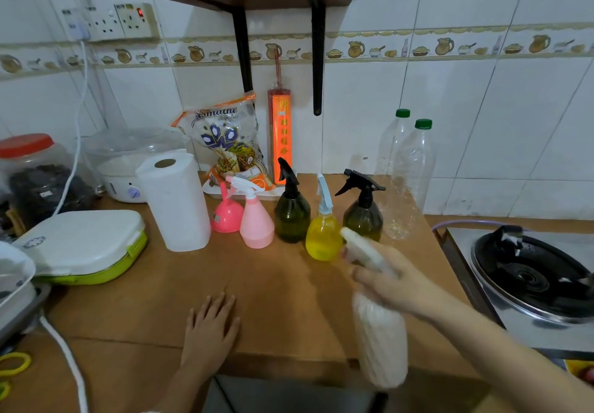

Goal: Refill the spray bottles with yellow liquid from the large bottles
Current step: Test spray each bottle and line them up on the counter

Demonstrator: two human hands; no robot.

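My right hand [395, 284] grips the neck of a white spray bottle [379, 338] and holds it tilted above the counter's front edge; it is blurred. My left hand [210, 329] lies flat on the brown counter [273, 284], fingers straight. Behind stand a pink spray bottle [256, 223], a dark green one [292, 210], a yellow one with a pale blue head [323, 236] and a second dark one [363, 216]. A pink funnel [226, 213] sits left of the pink bottle. Two large clear bottles with green caps [409, 181] stand at the back right and look empty.
A paper towel roll [175, 200] stands left of the funnel. A white and green lidded box [85, 245] lies at the left. A rice bag [229, 146] leans on the tiled wall. A gas stove [530, 277] sits at the right.
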